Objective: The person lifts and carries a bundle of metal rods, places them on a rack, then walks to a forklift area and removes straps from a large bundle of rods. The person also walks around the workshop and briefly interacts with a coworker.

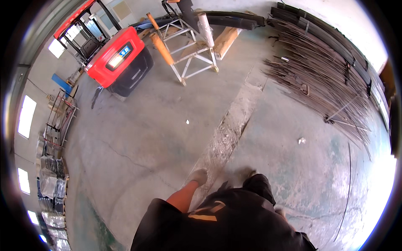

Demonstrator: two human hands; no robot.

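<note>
My left forearm reaches forward and down from a black sleeve. At its end, my left hand [199, 177] appears to wear a greyish glove; it is blurred, and its fingers cannot be made out. Below it is a rough, patched strip [226, 136] in the concrete floor, with nothing visible between. Of my right hand [280, 212], only a small part shows beside my black shirt [234, 221], its fingers hidden. One dark trouser leg [259, 186] is bent forward, with a blurred shoe [248, 172] beyond it.
A red and black forklift [119, 58] stands far left, beside a white metal frame [192, 54] with orange-wrapped posts. Another person [187, 11] is behind the frame. Long thin rods [314, 71] are piled far right. Wrapped stacks [53, 188] line the left wall; a thin rod [349, 188] lies at right.
</note>
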